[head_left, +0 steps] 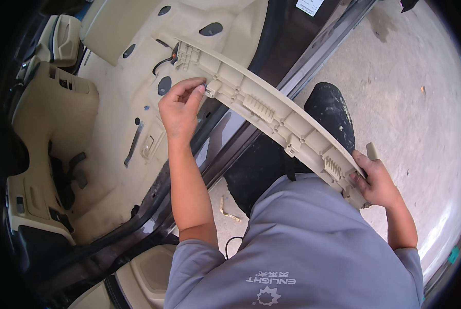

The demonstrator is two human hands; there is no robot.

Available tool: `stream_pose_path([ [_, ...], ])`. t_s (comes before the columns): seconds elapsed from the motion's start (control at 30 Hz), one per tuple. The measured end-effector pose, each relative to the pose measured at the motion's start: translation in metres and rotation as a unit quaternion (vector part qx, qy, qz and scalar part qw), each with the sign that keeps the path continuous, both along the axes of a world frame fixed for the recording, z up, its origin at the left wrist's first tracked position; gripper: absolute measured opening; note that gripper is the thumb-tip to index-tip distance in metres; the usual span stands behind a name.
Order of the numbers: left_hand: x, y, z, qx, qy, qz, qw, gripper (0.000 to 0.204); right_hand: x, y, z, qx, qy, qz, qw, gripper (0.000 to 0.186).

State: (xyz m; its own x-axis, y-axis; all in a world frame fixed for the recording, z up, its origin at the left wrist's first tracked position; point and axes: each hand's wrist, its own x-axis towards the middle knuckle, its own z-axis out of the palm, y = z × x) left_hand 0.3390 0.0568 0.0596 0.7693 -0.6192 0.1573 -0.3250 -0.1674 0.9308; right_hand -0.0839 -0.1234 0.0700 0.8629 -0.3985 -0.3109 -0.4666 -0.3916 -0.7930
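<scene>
A long beige plastic trim panel (292, 123) lies diagonally across the view, its ribbed underside up, above my dark-trousered knee (327, 98). Toward its upper end my left hand (184, 105) pinches a small dark piece (205, 86) at a moulded tab; whether this is a clip is hard to tell. My right hand (374, 180) grips the panel's lower right end, thumb and fingers around it. A dark cable with an orange bit (164, 63) shows beside the panel's far end.
A car's stripped beige floor (117, 103) and centre console (55, 108) fill the left. The metal door sill (313, 59) runs diagonally beside me. Beige seat or door parts (140, 278) lie at bottom left. Concrete ground (416, 92) is at right; a small yellowish strip (228, 213) lies below the sill.
</scene>
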Motion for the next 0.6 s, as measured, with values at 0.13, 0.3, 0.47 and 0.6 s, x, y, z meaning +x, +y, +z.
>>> stream_pose_path([
  [0.13,0.001,0.002,-0.003,-0.033,0.012,0.002,0.999,0.017,0.000,0.001,0.002,-0.005,0.002,-0.004,1.000,0.042],
  [0.3,-0.002,-0.002,-0.005,-0.037,-0.008,-0.003,0.999,0.017,0.001,0.002,0.004,-0.008,0.013,-0.005,1.000,0.042],
  [0.47,-0.007,-0.003,-0.010,-0.023,-0.044,0.004,0.999,0.018,0.001,0.004,0.005,0.000,0.028,-0.012,1.000,0.043],
  [0.6,-0.011,-0.005,-0.021,-0.047,-0.080,0.006,0.996,0.018,0.001,0.007,0.005,-0.011,0.024,-0.014,1.000,0.045],
])
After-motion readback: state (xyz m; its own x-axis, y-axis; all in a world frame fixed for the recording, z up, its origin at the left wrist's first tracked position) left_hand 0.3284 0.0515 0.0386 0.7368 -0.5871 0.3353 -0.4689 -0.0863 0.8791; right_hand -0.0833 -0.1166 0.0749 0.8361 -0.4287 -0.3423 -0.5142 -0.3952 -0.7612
